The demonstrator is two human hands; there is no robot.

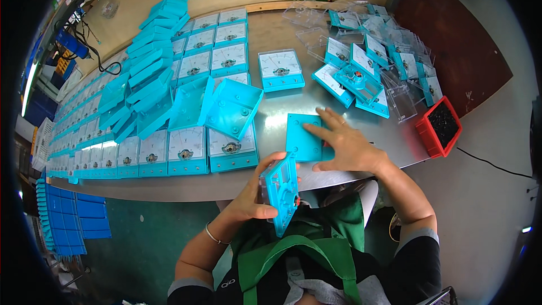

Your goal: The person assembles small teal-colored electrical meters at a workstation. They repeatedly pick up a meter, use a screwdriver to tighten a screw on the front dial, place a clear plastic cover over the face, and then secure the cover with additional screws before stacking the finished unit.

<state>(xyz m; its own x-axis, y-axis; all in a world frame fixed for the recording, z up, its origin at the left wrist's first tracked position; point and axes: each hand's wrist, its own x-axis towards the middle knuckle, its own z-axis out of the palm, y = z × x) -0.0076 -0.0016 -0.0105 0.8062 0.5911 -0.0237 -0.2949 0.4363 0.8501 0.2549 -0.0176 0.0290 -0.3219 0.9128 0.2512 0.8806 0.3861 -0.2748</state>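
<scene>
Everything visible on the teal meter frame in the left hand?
The teal meter frame looks plastic, with cut-out openings, a clear cover on its left side and a small red part low on its right. The left hand holds it steeply tilted, nearly edge-on to the camera. Its top overlaps a flat teal piece in view; contact there is unclear.

A green cloth apron covers a black shirt with grey-cuffed sleeves; left of the apron sits a thin pale bracelet.
</scene>
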